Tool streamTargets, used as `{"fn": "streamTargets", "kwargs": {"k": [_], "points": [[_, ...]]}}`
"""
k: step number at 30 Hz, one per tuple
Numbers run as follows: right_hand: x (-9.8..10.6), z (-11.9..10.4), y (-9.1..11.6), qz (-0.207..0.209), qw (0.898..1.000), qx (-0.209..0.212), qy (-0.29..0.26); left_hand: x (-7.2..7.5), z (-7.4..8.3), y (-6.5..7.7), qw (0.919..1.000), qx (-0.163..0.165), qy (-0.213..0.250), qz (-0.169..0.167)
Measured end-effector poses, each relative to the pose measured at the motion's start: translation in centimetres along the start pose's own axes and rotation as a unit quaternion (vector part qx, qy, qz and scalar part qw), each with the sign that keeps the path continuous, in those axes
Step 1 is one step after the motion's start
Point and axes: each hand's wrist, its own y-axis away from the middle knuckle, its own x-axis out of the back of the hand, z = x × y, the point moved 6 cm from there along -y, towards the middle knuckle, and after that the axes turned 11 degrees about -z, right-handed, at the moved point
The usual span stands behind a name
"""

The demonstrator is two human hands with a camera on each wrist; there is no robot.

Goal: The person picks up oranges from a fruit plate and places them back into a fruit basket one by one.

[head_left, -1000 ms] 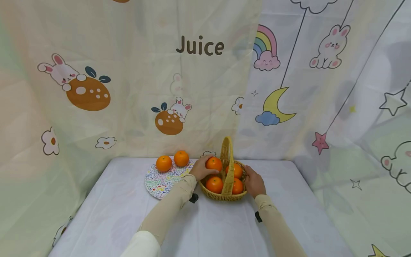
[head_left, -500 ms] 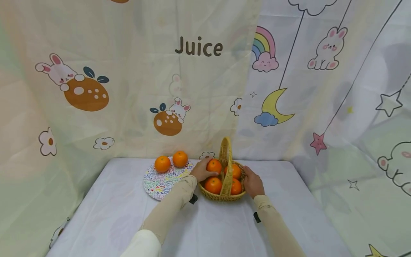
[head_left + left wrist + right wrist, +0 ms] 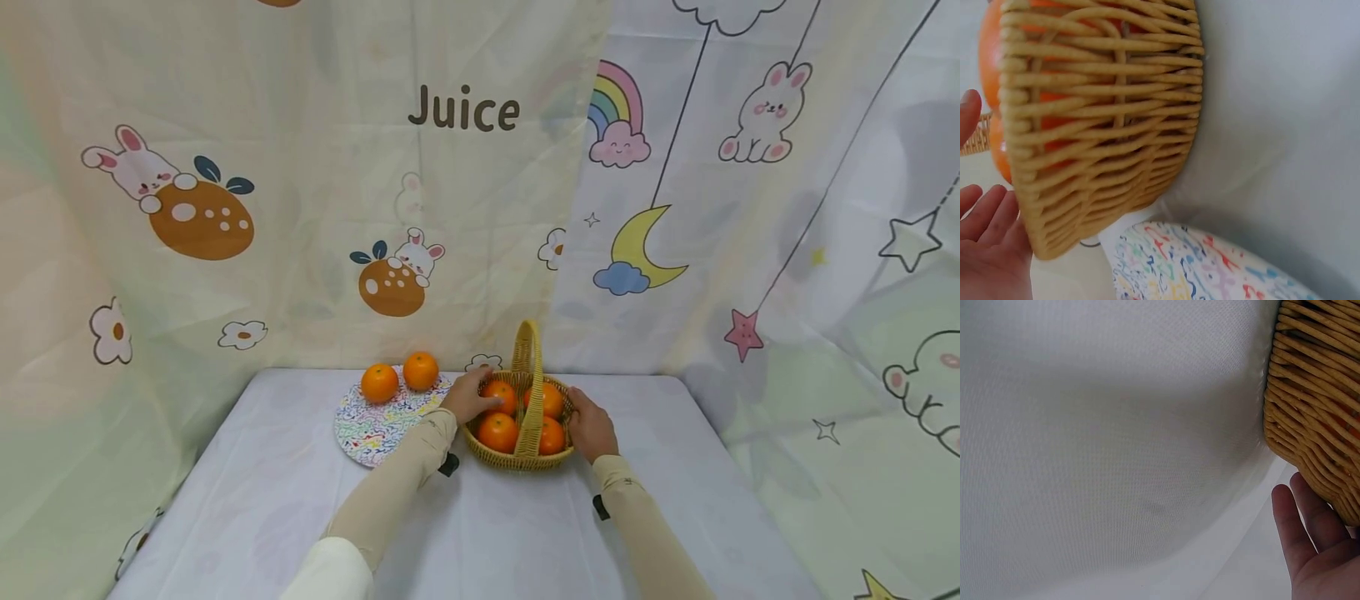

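A yellow wicker basket (image 3: 532,408) with a tall handle holds several oranges. My left hand (image 3: 467,396) is at its left rim, thumb extended over the back left orange (image 3: 501,398). In the left wrist view the fingers (image 3: 990,219) are spread loosely and the thumb stands apart from the fruit. On the opposite side, my right hand (image 3: 592,427) holds the basket at its right rim. Two of its fingers (image 3: 1310,519) stretch along the outside of the weave in the right wrist view; the others are hidden.
Left of the basket lies a round, multicoloured speckled board (image 3: 367,429), partly covered by my left forearm. Two oranges, one at the left (image 3: 379,383) and another behind it (image 3: 421,371), sit on it. A printed cloth backdrop (image 3: 315,250) stands behind the white table (image 3: 517,533).
The back left orange has sunk lower into the basket, and my left hand has let go of it and shifted slightly left. My right hand has stayed at the rim.
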Motion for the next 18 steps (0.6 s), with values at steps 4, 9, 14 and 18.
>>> {"fn": "streamTargets", "kwargs": {"k": [4,9,14,18], "points": [[0.1,-0.2,0.0,-0.001,1.0,-0.003,-0.003,1.0,-0.1,0.4,0.9996,-0.017,0.019,0.012],[0.2,-0.3,0.1,0.0,1.0,-0.002,-0.001,2.7,-1.0,0.9,0.9983,-0.028,0.029,0.042],[0.3,-0.4,0.2,0.005,1.0,0.0,-0.001,5.2,-1.8,2.1,0.9968,0.004,0.036,0.07],[0.2,-0.5,0.3,0.006,1.0,0.001,-0.008,7.4,-2.6,3.5,0.9954,0.033,0.018,0.088]]}}
